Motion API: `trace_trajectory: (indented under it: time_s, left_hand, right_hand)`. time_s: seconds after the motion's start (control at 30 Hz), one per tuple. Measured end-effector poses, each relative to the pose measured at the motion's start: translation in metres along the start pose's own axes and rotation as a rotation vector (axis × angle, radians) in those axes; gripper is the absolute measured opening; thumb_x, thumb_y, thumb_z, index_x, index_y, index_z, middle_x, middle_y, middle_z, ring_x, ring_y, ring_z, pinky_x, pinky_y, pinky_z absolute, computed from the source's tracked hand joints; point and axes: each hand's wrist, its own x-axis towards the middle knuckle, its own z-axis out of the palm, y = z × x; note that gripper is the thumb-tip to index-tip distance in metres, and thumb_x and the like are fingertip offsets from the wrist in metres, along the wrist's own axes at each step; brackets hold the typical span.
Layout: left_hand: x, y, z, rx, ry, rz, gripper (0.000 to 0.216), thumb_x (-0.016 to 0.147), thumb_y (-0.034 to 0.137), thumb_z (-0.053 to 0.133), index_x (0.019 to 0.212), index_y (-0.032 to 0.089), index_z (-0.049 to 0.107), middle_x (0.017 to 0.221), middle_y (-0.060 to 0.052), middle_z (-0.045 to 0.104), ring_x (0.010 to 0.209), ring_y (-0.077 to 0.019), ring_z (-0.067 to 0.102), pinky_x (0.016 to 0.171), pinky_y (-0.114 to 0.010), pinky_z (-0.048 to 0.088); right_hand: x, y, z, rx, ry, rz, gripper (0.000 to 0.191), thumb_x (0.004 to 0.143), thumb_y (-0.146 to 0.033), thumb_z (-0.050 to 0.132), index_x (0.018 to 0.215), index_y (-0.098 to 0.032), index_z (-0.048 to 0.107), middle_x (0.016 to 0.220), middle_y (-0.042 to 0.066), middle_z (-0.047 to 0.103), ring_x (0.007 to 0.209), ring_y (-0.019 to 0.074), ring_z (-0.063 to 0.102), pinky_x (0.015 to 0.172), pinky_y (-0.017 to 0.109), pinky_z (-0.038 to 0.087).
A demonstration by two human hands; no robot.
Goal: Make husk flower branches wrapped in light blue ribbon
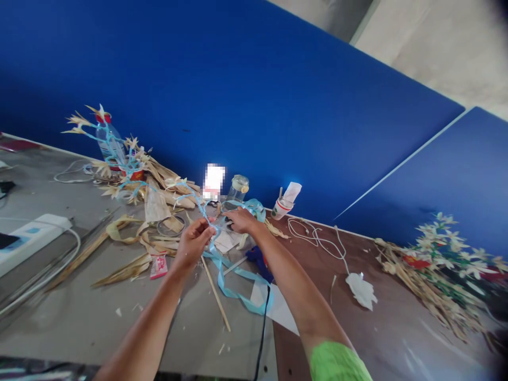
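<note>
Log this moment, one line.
left hand: pinching blue-wrapped stem | right hand: close by, grip unclear | blue ribbon: trailing over table

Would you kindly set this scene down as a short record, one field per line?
Left hand: pinching a blue-wrapped branched stem
Right hand: close beside it, grip unclear
Trailing: light-blue ribbon, loose over the table
Nearer the wearer: thin wooden stick
Far left: red-capped clear bottle; white power strip
Far right: white-flowered bunch
Backdrop: blue partition
</note>
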Motion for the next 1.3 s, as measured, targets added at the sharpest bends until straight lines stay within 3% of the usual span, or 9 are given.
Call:
trace_trajectory:
  time_s: [0.17,0.33,0.53,0.73,0.83,1.0,1.13,1.3]
  left_hand:
    - [0.001,-0.004,-0.002,-0.036,-0.025,0.009,0.031,0.065,0.031,0.071,0.092,0.017,0.064,0.06,0.003,0.055,0.048,-0.0065,0.044,0.044,-0.019,0.03]
    - [0.002,-0.008,-0.004,-0.061,-0.035,0.011,0.032,0.067,0.032,0.069,0.095,0.017,0.065,0.063,0.001,0.058,0.05,-0.0072,0.047,0.045,-0.019,0.032]
    - [0.001,-0.004,-0.001,-0.039,-0.054,0.021,0.03,0.066,0.033,0.068,0.09,0.016,0.065,0.057,0.002,0.055,0.046,-0.0067,0.042,0.043,-0.02,0.03]
    - [0.0,0.0,0.001,-0.014,-0.042,0.026,0.031,0.065,0.037,0.068,0.089,0.016,0.067,0.053,0.002,0.051,0.046,-0.0078,0.042,0.043,-0.021,0.031]
    - [0.001,-0.003,0.0,-0.011,-0.037,0.017,0.031,0.066,0.037,0.068,0.089,0.016,0.067,0.054,0.002,0.053,0.046,-0.0075,0.042,0.042,-0.02,0.03]
    - [0.001,-0.006,-0.001,-0.055,-0.033,-0.027,0.032,0.063,0.038,0.071,0.087,0.016,0.067,0.058,0.0,0.058,0.05,-0.0084,0.049,0.043,-0.019,0.032]
    - [0.001,-0.005,-0.001,-0.122,0.025,-0.004,0.029,0.063,0.037,0.071,0.084,0.017,0.067,0.062,0.0,0.06,0.055,-0.0091,0.053,0.045,-0.019,0.034]
    - [0.001,0.001,0.001,-0.246,0.096,0.004,0.019,0.062,0.03,0.073,0.074,0.016,0.066,0.071,0.0,0.062,0.048,-0.0034,0.044,0.046,-0.019,0.035]
  right_hand:
    - [-0.021,0.013,-0.016,0.237,-0.013,0.033,0.037,0.072,-0.024,0.056,0.109,-0.027,0.063,0.096,0.001,0.068,0.083,0.0177,0.059,0.067,0.023,0.039]
    - [-0.048,0.032,-0.021,0.492,-0.014,0.105,0.03,0.071,-0.022,0.053,0.097,-0.019,0.068,0.071,0.0,0.065,0.062,0.0144,0.055,0.057,0.023,0.037]
    - [-0.081,0.04,-0.016,1.078,0.055,0.224,0.031,0.071,-0.028,0.057,0.098,-0.017,0.067,0.067,0.001,0.066,0.062,0.0143,0.057,0.059,0.025,0.04]
    - [-0.102,0.016,-0.016,1.508,0.229,0.291,0.045,0.067,-0.042,0.067,0.106,-0.02,0.061,0.066,-0.001,0.061,0.053,0.0092,0.048,0.045,0.02,0.026]
    - [-0.105,0.0,-0.014,1.6,0.227,0.271,0.045,0.065,-0.043,0.07,0.101,-0.018,0.062,0.065,-0.001,0.06,0.053,0.0092,0.046,0.047,0.021,0.027]
    - [-0.113,-0.033,-0.01,1.849,0.344,0.134,0.048,0.064,-0.048,0.069,0.103,-0.022,0.061,0.073,0.001,0.057,0.061,0.0116,0.048,0.052,0.023,0.035]
    - [-0.124,-0.058,-0.009,1.946,0.342,0.079,0.052,0.064,-0.053,0.067,0.103,-0.02,0.063,0.073,0.003,0.055,0.064,0.0134,0.048,0.056,0.025,0.038]
    - [-0.136,-0.081,-0.004,2.031,0.305,-0.007,0.048,0.066,-0.048,0.068,0.104,-0.02,0.062,0.075,0.003,0.058,0.064,0.0126,0.05,0.056,0.023,0.038]
